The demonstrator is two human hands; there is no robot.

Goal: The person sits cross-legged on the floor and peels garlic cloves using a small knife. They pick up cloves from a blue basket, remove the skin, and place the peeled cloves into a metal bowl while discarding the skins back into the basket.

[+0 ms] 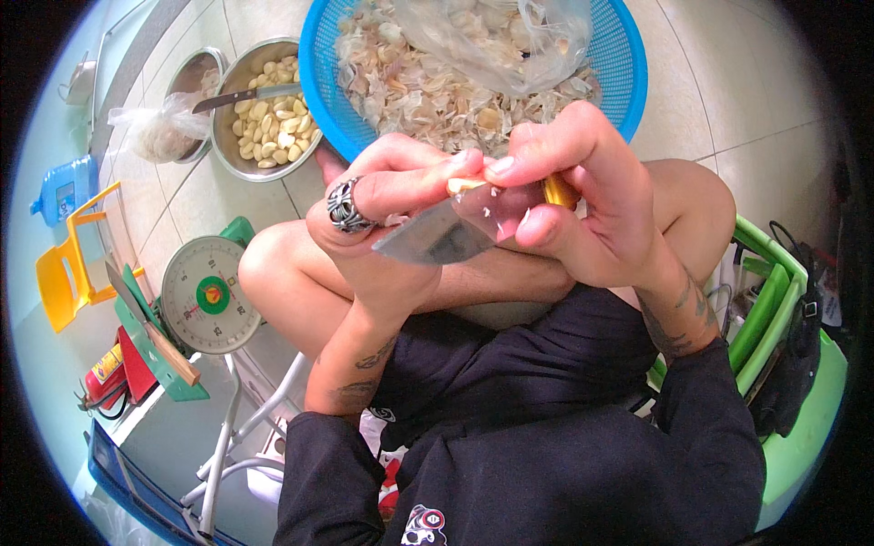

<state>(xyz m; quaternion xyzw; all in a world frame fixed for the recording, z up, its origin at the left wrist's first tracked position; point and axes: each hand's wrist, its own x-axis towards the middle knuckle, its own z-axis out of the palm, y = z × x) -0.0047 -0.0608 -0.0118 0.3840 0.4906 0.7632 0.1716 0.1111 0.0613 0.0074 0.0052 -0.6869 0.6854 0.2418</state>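
Observation:
My right hand (pixel 594 198) grips a knife by its yellow handle (pixel 561 191); the broad steel blade (pixel 437 235) points left, with small white bits stuck on it. My left hand (pixel 389 198), with a silver ring on one finger, pinches a garlic clove (pixel 466 185) at the blade's upper edge, where my right fingertips meet it. Just beyond my hands stands a blue plastic basket (pixel 319 102) full of papery garlic skins (pixel 437 102), with a clear plastic bag (pixel 539 68) on top. Left of it, a steel bowl (pixel 263 175) holds peeled garlic cloves (pixel 273 130), and a brown-handled knife (pixel 232 99) lies across it.
A dial scale (pixel 212 295) stands at the left, near a wooden-handled knife (pixel 160 341) and a yellow plastic stool or chair (pixel 65 280). Another metal bowl (pixel 198 72) with a knotted plastic bag (pixel 164 136) is beyond. A green plastic chair (pixel 785 273) is at the right.

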